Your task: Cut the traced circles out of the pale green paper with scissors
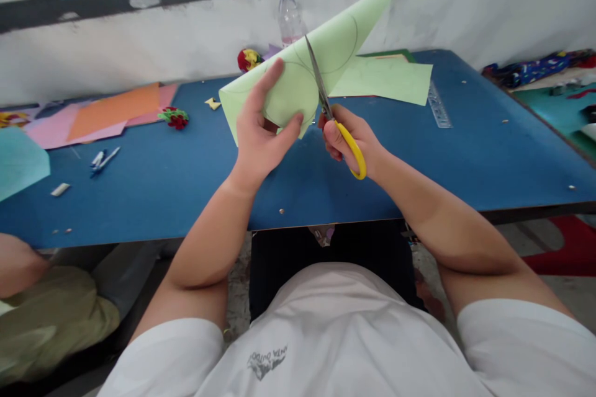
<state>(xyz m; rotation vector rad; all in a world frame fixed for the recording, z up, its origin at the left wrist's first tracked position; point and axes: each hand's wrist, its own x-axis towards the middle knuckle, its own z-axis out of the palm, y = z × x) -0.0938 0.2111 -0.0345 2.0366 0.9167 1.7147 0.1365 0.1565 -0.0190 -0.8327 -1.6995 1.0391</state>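
Observation:
A sheet of light green paper (342, 46) with round pencil outlines is held up above the blue table, bent along its upper edge. My left hand (263, 127) grips it, fingers and thumb around a rounded part that is cut partly free. In my right hand (349, 133) is a pair of scissors (352, 150) with yellow handles. Their blades point up and lie across the paper beside the rounded part, close to a drawn curve. Some of my right fingers are hidden behind the handles.
On the blue table (186, 198) are green sheets (386, 77), a clear ruler (438, 105), pens (103, 161), an eraser (60, 190), a red-and-green paper flower (174, 117) and orange paper (116, 110). A plastic bottle (289, 15) stands behind. Another person (56, 316) sits at the left.

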